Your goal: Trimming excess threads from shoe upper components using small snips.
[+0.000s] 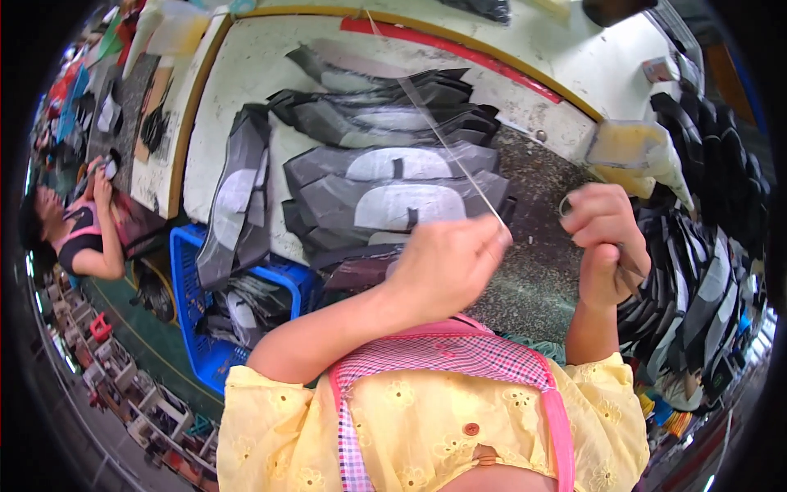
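Note:
My left hand is closed, with thumb and fingertips pinched on the lower end of a thin pale strip. The strip runs taut up and leftward over the table to its far edge. My right hand is curled at chest height, right of the left. A small ring shows by its raised fingers and a thin brownish piece by its palm; what they belong to is unclear. Beyond my left hand lie overlapping stacks of dark and light grey cut panels. My left wrist partly covers the nearest panels.
Another panel stack lies at the left, above a blue basket holding more pieces. Grey panels hang in bulk at the right, near a yellowish plastic container. A co-worker is at the far left.

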The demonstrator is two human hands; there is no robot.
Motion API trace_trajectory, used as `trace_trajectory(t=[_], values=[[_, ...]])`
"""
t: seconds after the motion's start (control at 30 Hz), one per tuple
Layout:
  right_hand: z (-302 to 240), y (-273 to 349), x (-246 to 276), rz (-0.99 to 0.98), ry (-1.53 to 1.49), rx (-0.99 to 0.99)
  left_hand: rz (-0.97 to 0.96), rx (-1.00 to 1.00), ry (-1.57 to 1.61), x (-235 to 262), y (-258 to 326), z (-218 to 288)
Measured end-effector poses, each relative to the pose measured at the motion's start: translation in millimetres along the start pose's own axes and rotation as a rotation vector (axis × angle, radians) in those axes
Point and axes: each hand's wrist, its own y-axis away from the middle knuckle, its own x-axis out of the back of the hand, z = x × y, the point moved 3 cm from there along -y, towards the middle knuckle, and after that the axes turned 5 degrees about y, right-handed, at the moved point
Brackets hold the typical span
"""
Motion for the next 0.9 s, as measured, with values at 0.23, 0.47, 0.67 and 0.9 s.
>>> trace_trajectory(t=[0.23,0.47,0.67,0.9], values=[[46.2,21.0,-58.6,-0.771,-0.449,-0.674,-0.137,0.402,0.2,37.4,39.8,-32.5],[80.1,46.7,-108.8,-0.456,0.003,-0.666,0.322,0.547,0.211,115.0,50.5,-148.9],[88.7,51.2,-100.6,-0.454,0.024,-0.762,0.35,0.633,0.223,119.4,44.8,-173.5],[90.4,49.8,-99.7,-0.419,0.022,-0.758,0.31,0.662,-0.283,120.8,32.8,-161.9]])
